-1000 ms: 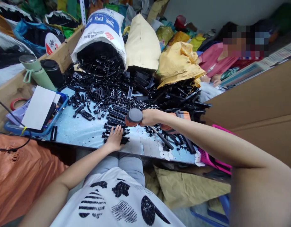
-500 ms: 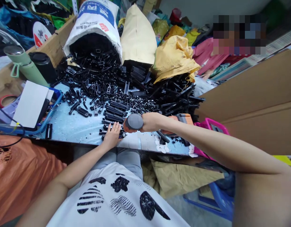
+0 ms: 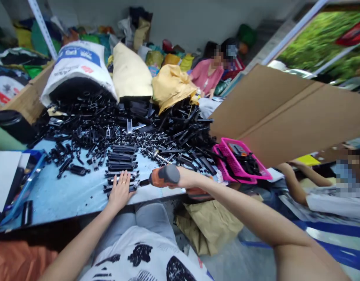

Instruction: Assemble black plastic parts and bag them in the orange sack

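Note:
My left hand (image 3: 120, 192) lies flat with its fingers stretched over the near end of a stacked row of long black plastic parts (image 3: 121, 157). Its fingertips press on them. In my right hand (image 3: 186, 177) is an orange and grey cordless drill (image 3: 164, 176), gripped by the handle. The dark bit (image 3: 144, 182) points left, at the right-hand ends of the row, close to my left fingers. Whether the bit touches a screw there is too small to tell. Loose screws and small metal pieces (image 3: 146, 141) lie just beyond the row.
Heaped black parts (image 3: 89, 113) spill from a white sack (image 3: 77, 68) at the back. A yellow bag (image 3: 172, 86) and a pink basket (image 3: 241, 158) stand right of there. A hammer-like tool (image 3: 162, 157) lies behind the drill. Two people sit beyond the cardboard (image 3: 273, 113).
The view has swung up and to the right, bringing the pink basket and another person into sight. The drill now sits slightly right of my left hand, its bit showing. My left hand stays on the row.

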The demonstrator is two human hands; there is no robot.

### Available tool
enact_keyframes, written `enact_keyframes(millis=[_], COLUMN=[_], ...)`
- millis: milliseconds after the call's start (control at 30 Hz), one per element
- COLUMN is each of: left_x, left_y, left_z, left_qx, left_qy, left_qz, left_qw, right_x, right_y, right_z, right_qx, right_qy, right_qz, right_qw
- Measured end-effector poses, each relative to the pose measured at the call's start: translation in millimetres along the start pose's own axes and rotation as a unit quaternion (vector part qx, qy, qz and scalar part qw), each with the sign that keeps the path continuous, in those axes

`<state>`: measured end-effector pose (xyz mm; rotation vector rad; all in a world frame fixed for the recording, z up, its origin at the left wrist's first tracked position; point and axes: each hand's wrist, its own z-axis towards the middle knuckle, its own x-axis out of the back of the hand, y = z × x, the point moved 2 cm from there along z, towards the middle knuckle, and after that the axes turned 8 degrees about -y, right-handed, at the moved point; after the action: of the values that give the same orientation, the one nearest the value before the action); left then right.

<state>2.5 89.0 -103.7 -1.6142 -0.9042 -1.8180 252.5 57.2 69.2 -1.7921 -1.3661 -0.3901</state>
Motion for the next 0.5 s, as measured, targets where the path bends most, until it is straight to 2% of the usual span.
enact_keyframes(millis=[67,133,200,267,367,500], left_x=[-0.4,0.0,0.6,0.3,-2.7,-5.6], left_y=[2.1,6.3,10.9,14.2,17.2,19.9], left_z=[-0.5,-3.0,-5.7,-6.2,-1.8,5.3], left_qx=[-0.030,-0.078,-0.112,-0.112,-0.092,-0.076], left_qy=[0.032,0.065,0.096,0.119,0.128,0.114], left_qz=[-0.002,-0.018,-0.053,-0.097,-0.143,-0.151], left_qw=[0.999,0.995,0.988,0.982,0.977,0.979], right_x=[4.1,16.6,33.3,48.8,63.2,65.2], right_y=[53.3,104.8,149.7,186.1,224.3,254.0], right_z=[-18.3,-34.4,-46.4,-52.0,-45.8,-21.2], right_qx=[-0.028,-0.061,-0.104,-0.162,-0.220,-0.225], right_qy=[0.068,0.174,0.272,0.334,0.362,0.345], right_qz=[0.159,0.269,0.329,0.364,0.396,0.419], right_qw=[0.984,0.945,0.898,0.854,0.815,0.809])
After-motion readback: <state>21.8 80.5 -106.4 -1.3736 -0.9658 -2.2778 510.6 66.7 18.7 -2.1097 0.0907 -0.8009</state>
